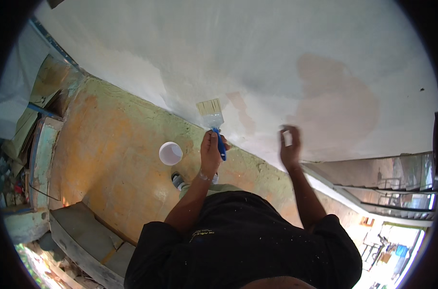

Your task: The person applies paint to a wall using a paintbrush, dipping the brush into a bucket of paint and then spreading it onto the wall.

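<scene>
My left hand [211, 150] is closed around the blue handle of a flat paintbrush [212, 117], its pale bristles pointing up toward the wall. To the right, my right hand [290, 146] is raised near the wall, slightly blurred, with its fingers curled and a pale gap between them; whether it holds anything small cannot be told. The white wall [204, 47] shows greyish brushed areas and pinkish-brown patches. Below and left of the brush, a round white bucket [171, 153] is near my feet; its contents cannot be made out.
The floor [121, 144] is stained yellow and green. Grey boards [85, 231] lie at lower left, beside a worn turquoise ledge [47, 159] with debris beyond. Louvred window slats [396, 195] are at right, with a bright area holding assorted objects below them.
</scene>
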A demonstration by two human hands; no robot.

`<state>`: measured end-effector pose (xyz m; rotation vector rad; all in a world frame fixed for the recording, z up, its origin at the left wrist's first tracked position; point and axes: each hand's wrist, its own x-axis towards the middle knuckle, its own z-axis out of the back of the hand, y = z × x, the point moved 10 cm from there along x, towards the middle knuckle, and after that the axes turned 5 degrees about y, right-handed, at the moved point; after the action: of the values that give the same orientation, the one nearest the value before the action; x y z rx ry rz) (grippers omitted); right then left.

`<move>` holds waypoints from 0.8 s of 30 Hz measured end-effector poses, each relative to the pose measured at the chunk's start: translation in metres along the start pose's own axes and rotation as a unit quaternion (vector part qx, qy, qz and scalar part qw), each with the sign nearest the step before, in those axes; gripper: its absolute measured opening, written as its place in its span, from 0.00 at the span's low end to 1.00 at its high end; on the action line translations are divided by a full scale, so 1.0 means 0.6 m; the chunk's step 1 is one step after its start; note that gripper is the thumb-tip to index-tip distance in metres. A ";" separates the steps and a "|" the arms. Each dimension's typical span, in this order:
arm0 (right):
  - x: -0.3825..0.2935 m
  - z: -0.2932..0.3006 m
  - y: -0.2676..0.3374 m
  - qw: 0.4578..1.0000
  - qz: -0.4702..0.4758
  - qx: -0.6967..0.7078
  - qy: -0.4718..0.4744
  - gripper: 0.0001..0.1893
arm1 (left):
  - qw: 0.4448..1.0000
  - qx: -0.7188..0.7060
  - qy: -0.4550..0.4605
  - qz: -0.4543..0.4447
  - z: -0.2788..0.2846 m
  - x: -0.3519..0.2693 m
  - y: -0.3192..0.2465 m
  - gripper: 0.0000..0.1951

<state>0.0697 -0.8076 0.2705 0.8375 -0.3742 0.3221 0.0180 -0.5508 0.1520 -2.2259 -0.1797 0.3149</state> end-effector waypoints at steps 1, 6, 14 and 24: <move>0.023 0.044 0.011 0.992 0.046 -0.116 -0.017 0.16 | 1.000 0.001 -0.003 0.010 0.023 0.003 0.009 0.10; 0.085 0.238 0.043 0.893 0.175 -0.371 -0.183 0.21 | 0.998 0.052 0.033 0.011 0.048 0.017 0.057 0.09; 0.118 0.251 -0.032 0.792 0.267 -0.515 -0.189 0.37 | 0.993 0.098 0.001 0.067 0.099 0.038 0.168 0.12; 0.120 0.224 -0.075 0.654 0.291 -0.665 -0.212 0.37 | 0.967 0.239 -0.030 0.082 0.211 0.117 0.341 0.20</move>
<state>0.1267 -0.9296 0.3548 -0.7482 -1.1430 0.3347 0.0530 -0.5668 -0.0955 -1.7546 0.0483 0.4642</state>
